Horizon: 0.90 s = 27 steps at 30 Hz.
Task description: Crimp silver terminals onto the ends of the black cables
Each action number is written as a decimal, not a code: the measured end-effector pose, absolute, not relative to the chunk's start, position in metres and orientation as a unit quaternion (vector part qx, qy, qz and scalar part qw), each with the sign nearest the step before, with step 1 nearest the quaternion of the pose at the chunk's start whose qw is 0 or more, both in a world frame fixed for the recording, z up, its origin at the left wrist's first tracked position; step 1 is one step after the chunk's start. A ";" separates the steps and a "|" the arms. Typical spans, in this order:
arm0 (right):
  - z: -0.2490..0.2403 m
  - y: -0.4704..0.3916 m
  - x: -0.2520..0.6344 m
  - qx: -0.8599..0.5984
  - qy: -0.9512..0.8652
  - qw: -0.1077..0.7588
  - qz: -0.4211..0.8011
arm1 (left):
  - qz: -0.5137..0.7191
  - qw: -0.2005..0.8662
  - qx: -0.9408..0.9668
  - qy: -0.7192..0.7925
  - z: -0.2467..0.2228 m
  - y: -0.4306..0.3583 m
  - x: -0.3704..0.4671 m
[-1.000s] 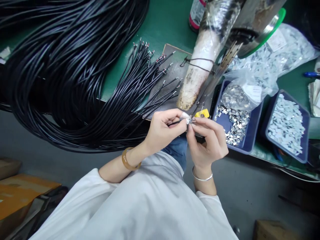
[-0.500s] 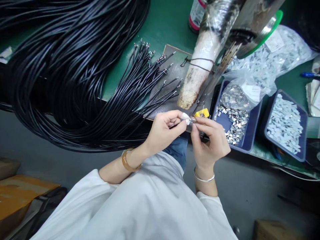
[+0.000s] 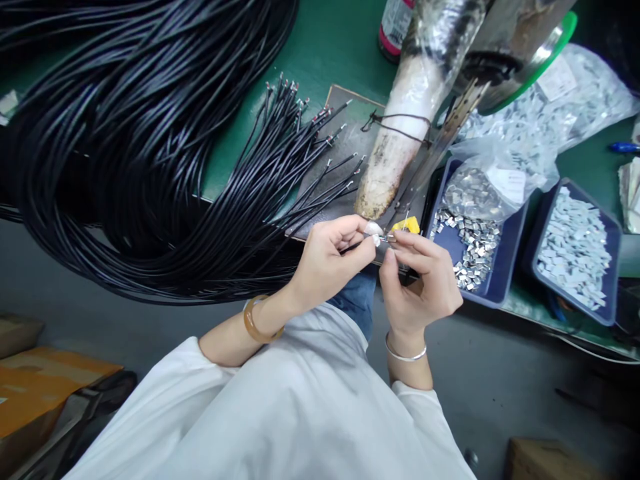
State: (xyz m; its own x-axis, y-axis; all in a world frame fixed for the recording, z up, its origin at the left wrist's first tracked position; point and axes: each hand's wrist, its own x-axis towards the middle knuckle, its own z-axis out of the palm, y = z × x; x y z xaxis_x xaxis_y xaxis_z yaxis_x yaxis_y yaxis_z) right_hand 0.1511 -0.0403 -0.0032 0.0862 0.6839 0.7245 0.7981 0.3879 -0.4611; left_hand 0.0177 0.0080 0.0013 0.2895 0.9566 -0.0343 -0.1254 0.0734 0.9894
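My left hand (image 3: 334, 259), with white wrapping on its fingertips, pinches the end of a black cable just below the soldering stand's wrapped white tube (image 3: 393, 147). A small metallic tip (image 3: 386, 239) sticks out of that pinch toward the right. My right hand (image 3: 421, 280) is at this tip, thumb and fingers bent close around it; whether they grip it is too small to tell. Behind the right fingertips lies a yellow piece (image 3: 406, 225). A large bundle of black cables (image 3: 240, 200) with stripped ends spreads to the left over a grey board (image 3: 340, 147).
On the right stand a blue tray (image 3: 507, 267) of shiny metal pieces and another blue tray (image 3: 613, 280) of pale pieces. Plastic bags (image 3: 585, 100) lie behind them. A bottle (image 3: 395, 30) and a green-rimmed metal part (image 3: 545, 67) are at the back.
My right thumb has drawn slightly down from the other fingers, and more of the metallic tip shows between the hands. My left hand has hardly moved. The view has shifted a little.
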 end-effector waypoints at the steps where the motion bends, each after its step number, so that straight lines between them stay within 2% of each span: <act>1: -0.004 -0.041 0.152 -0.550 -0.673 0.492 -0.057 | 0.439 0.614 0.520 0.400 0.000 0.008 0.018; 9: -0.008 -0.045 0.154 -0.551 -0.668 0.499 -0.047 | 0.427 0.622 0.525 0.395 -0.001 0.005 0.018; 17: -0.001 -0.042 0.155 -0.576 -0.653 0.491 0.034 | 0.403 0.621 0.548 0.390 0.000 -0.001 0.010; 22: -0.011 -0.049 0.164 -0.555 -0.649 0.521 0.001 | 0.328 0.739 0.504 0.302 0.001 0.002 -0.004; 25: -0.008 -0.059 0.169 -0.594 -0.639 0.487 -0.046 | 0.333 0.755 0.484 0.290 0.000 0.002 -0.007; 27: -0.001 -0.063 0.167 -0.601 -0.674 0.425 -0.063 | 0.349 0.742 0.488 0.299 -0.002 0.000 -0.005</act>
